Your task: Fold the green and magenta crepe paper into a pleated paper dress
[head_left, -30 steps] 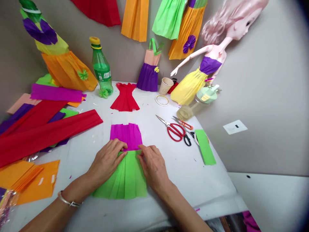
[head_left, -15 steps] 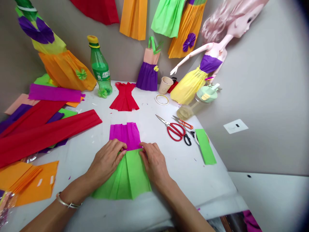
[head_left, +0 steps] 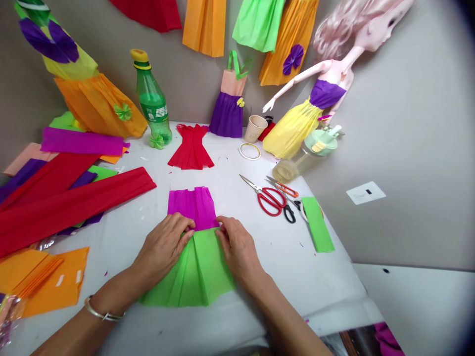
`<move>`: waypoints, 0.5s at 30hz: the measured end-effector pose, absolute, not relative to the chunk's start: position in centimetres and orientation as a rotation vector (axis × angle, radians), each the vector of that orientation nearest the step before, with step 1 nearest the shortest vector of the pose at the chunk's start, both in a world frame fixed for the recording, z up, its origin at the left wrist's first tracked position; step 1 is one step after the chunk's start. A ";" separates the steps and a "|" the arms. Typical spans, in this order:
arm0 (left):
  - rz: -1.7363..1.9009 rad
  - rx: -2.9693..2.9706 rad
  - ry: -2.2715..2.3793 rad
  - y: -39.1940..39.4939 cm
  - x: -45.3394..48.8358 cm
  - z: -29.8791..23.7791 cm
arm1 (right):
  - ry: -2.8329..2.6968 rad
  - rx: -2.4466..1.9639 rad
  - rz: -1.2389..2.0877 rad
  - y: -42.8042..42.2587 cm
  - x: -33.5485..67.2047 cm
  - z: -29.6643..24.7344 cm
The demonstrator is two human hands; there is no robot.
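Note:
On the white table (head_left: 267,277), a pleated green crepe paper skirt (head_left: 191,272) fans out below a magenta crepe paper piece (head_left: 192,203), and the two meet at a gathered waist. My left hand (head_left: 162,247) pinches the pleats at the waist's left side. At the right side, my right hand (head_left: 237,249) holds the green top edge between its fingertips. Both sets of fingers hide parts of the join.
Red-handled scissors (head_left: 270,201) and smaller scissors (head_left: 285,189) lie to the right, beside a green paper strip (head_left: 317,225). Long red crepe paper sheets (head_left: 74,200) lie left. A red paper dress (head_left: 191,148) lies ahead, with a tape roll (head_left: 250,151) and a dressed doll (head_left: 293,131) beyond.
The green skirt's lower right corner has fanned farther right. My right hand has slid up toward the waist, and the whole view has drifted slightly.

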State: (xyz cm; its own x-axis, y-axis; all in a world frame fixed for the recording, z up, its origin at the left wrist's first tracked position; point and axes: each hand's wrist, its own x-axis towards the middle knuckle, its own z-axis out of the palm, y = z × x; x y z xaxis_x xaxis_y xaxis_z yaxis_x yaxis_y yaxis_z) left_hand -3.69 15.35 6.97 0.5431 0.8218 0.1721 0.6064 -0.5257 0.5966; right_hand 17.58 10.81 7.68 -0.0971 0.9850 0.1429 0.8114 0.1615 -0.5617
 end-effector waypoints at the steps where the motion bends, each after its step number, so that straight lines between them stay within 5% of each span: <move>1: 0.603 2.306 1.155 15.3 -3.7 7.0 | -1.958 -1.699 0.469 10.8 17.6 7.7; 15: 0.614 2.354 1.162 15.3 -3.7 6.8 | -2.010 -1.704 0.351 10.8 17.3 7.5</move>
State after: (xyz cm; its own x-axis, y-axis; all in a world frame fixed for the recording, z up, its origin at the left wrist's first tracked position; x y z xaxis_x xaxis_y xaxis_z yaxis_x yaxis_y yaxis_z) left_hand -3.68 15.26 6.84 0.5478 0.8141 0.1926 0.6180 -0.5490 0.5627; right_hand 17.27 10.78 7.46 -0.1112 0.9751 0.1920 0.8525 0.1929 -0.4859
